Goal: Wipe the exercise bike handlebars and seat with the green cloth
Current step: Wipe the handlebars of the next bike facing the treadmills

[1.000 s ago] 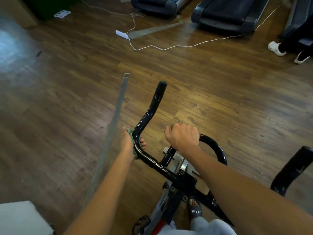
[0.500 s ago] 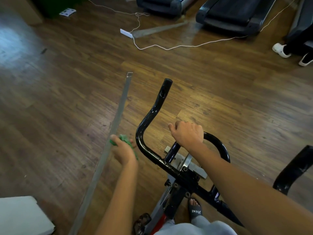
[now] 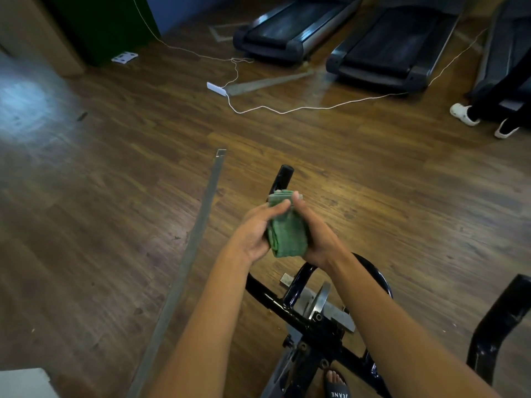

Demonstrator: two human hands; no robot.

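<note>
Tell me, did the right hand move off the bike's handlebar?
Yes. The right hand left the curved handlebar and came up and leftward to meet the left hand on the green cloth.

text: "JEANE", seen upside down | on: black sandal strap (image 3: 336, 393) | bottom edge of head view

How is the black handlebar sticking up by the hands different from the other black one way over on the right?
The handlebar horn by the hands is partly hidden behind the green cloth, which both hands hold; only its tip shows above. The right handlebar horn is in plain view with nothing near it. The first looks thin, farther from the camera; the right one looks thick and near the picture's edge. Both are glossy black curved tubes.
</note>
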